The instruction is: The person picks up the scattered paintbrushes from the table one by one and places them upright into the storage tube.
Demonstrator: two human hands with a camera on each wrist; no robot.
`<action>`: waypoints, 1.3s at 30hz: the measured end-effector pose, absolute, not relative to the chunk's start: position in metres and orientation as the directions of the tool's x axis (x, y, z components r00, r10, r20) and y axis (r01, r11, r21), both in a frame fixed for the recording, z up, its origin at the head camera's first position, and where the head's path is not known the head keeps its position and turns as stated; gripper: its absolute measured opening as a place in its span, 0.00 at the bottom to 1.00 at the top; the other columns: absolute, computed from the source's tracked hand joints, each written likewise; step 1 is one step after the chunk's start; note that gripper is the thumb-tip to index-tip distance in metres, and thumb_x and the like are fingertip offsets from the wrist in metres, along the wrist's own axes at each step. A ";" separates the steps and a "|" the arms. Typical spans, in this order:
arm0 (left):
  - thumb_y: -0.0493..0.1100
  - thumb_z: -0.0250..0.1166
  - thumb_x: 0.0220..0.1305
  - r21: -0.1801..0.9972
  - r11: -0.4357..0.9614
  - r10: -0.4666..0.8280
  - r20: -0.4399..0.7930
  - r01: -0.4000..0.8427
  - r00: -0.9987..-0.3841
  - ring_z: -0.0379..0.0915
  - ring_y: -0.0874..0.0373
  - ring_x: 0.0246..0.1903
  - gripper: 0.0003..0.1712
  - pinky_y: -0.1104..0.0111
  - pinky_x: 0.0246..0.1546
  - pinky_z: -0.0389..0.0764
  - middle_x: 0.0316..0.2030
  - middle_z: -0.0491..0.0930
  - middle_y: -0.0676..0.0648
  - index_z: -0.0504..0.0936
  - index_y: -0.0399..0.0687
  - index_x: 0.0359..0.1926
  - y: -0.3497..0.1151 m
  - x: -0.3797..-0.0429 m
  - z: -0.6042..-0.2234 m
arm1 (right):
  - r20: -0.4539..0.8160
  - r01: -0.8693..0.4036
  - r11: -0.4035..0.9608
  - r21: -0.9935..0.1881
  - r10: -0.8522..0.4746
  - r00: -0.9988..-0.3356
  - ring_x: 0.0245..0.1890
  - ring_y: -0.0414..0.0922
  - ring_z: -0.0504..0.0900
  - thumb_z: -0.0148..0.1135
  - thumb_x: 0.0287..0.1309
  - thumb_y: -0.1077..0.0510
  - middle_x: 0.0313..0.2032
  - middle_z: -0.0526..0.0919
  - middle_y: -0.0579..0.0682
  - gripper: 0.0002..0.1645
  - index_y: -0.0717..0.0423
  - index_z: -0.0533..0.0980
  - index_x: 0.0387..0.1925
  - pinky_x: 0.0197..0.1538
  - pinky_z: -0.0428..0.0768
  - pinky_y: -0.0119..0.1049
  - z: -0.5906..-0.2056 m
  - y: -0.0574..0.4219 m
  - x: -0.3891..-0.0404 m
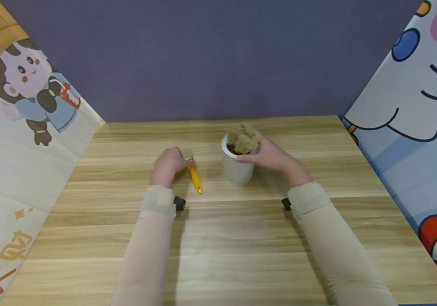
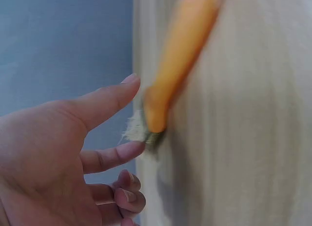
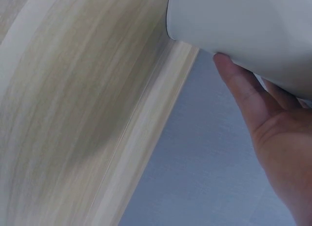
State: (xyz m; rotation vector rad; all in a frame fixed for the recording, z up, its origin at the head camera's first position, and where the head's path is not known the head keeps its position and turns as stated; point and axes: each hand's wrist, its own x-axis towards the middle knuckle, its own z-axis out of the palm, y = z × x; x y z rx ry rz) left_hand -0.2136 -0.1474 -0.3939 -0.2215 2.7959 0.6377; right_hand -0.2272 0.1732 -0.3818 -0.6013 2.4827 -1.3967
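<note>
A paintbrush [image 1: 195, 178] with a yellow handle and pale bristles is near the middle of the table, its handle pointing toward me. My left hand [image 1: 168, 163] is at its bristle end. In the left wrist view, the thumb and index finger are spread apart beside the blurred brush [image 2: 178, 55]; the index fingertip is at its ferrule, and whether it touches is unclear. My right hand [image 1: 270, 155] holds a light grey can [image 1: 236, 169] from the right, thumb on the near side. Several brushes stand in it, bristles [image 1: 243, 138] up, handles hidden.
The wood-grain table [image 1: 226, 250] ends at a dark blue-grey wall [image 1: 218, 59] behind the can. Cartoon-printed panels flank it, one on the left [image 1: 23, 170] and one on the right [image 1: 406, 170].
</note>
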 end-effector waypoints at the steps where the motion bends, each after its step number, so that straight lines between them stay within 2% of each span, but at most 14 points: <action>1: 0.62 0.75 0.64 0.395 0.896 -0.088 -0.289 -0.203 -0.953 0.66 0.53 0.29 0.25 0.62 0.31 0.69 0.31 0.75 0.47 0.83 0.43 0.35 -0.148 -0.214 -0.396 | -0.001 -0.237 0.462 -0.855 -0.457 -0.889 0.80 0.56 0.65 0.82 0.57 0.46 0.79 0.67 0.51 0.62 0.41 0.54 0.84 0.82 0.59 0.60 -0.382 0.173 -0.227; 4: 0.61 0.76 0.63 0.395 0.898 -0.078 -0.287 -0.192 -0.955 0.69 0.52 0.32 0.26 0.61 0.34 0.71 0.35 0.79 0.45 0.83 0.42 0.38 -0.149 -0.213 -0.400 | -0.005 -0.234 0.462 -0.856 -0.461 -0.888 0.80 0.55 0.64 0.82 0.57 0.45 0.80 0.66 0.51 0.62 0.41 0.54 0.84 0.82 0.59 0.60 -0.381 0.173 -0.227; 7: 0.56 0.75 0.63 0.407 0.897 -0.055 -0.289 -0.175 -0.956 0.76 0.48 0.40 0.25 0.57 0.42 0.78 0.46 0.84 0.40 0.83 0.39 0.48 -0.153 -0.214 -0.400 | -0.004 -0.237 0.462 -0.854 -0.463 -0.886 0.80 0.55 0.64 0.82 0.57 0.46 0.79 0.66 0.51 0.62 0.41 0.54 0.84 0.82 0.60 0.60 -0.380 0.173 -0.227; 11: 0.45 0.69 0.63 0.385 0.911 -0.024 -0.302 -0.146 -0.953 0.79 0.43 0.50 0.26 0.49 0.56 0.81 0.58 0.84 0.37 0.81 0.39 0.59 -0.160 -0.214 -0.396 | -0.009 -0.236 0.464 -0.854 -0.467 -0.884 0.80 0.56 0.64 0.81 0.57 0.46 0.79 0.66 0.52 0.62 0.42 0.54 0.84 0.82 0.60 0.60 -0.379 0.173 -0.226; 14: 0.38 0.61 0.64 0.355 0.926 -0.002 -0.327 -0.125 -0.945 0.79 0.41 0.55 0.25 0.46 0.60 0.80 0.63 0.82 0.36 0.81 0.40 0.62 -0.166 -0.213 -0.392 | -0.013 -0.232 0.464 -0.855 -0.466 -0.885 0.80 0.56 0.64 0.81 0.57 0.46 0.80 0.66 0.52 0.62 0.42 0.53 0.84 0.82 0.60 0.61 -0.379 0.173 -0.226; 18: 0.36 0.56 0.66 0.342 0.934 0.034 -0.360 -0.098 -0.932 0.77 0.40 0.59 0.25 0.46 0.61 0.80 0.65 0.80 0.36 0.81 0.41 0.63 -0.169 -0.212 -0.388 | -0.017 -0.225 0.458 -0.860 -0.466 -0.885 0.80 0.55 0.64 0.81 0.57 0.45 0.80 0.65 0.51 0.62 0.40 0.53 0.84 0.81 0.60 0.61 -0.380 0.174 -0.227; 21: 0.38 0.61 0.67 0.357 0.930 0.050 -0.369 -0.092 -0.928 0.77 0.39 0.62 0.25 0.45 0.63 0.79 0.66 0.79 0.35 0.80 0.40 0.65 -0.169 -0.212 -0.389 | -0.023 -0.217 0.459 -0.862 -0.462 -0.886 0.81 0.55 0.63 0.81 0.58 0.45 0.80 0.65 0.51 0.63 0.40 0.53 0.84 0.82 0.60 0.61 -0.381 0.175 -0.227; 25: 0.44 0.71 0.65 0.374 0.925 0.071 -0.358 -0.073 -0.931 0.76 0.38 0.64 0.31 0.45 0.67 0.77 0.67 0.78 0.35 0.78 0.39 0.66 -0.166 -0.214 -0.393 | -0.022 -0.216 0.464 -0.859 -0.456 -0.890 0.81 0.55 0.64 0.82 0.57 0.45 0.80 0.65 0.51 0.63 0.41 0.53 0.84 0.82 0.60 0.61 -0.381 0.175 -0.226; 33: 0.46 0.76 0.62 0.345 0.938 0.068 -0.314 -0.047 -0.947 0.78 0.41 0.59 0.27 0.46 0.61 0.80 0.62 0.82 0.37 0.82 0.41 0.59 -0.161 -0.217 -0.396 | -0.012 -0.230 0.466 -0.854 -0.461 -0.887 0.81 0.55 0.64 0.82 0.57 0.44 0.80 0.65 0.51 0.63 0.40 0.53 0.84 0.82 0.60 0.60 -0.381 0.175 -0.227; 39: 0.48 0.75 0.65 0.345 0.938 0.069 -0.289 -0.036 -0.955 0.78 0.41 0.57 0.23 0.46 0.58 0.81 0.61 0.82 0.38 0.84 0.41 0.57 -0.160 -0.219 -0.392 | -0.025 -0.211 0.467 -0.859 -0.449 -0.893 0.80 0.55 0.64 0.82 0.56 0.44 0.79 0.66 0.51 0.63 0.41 0.53 0.84 0.82 0.60 0.59 -0.382 0.175 -0.228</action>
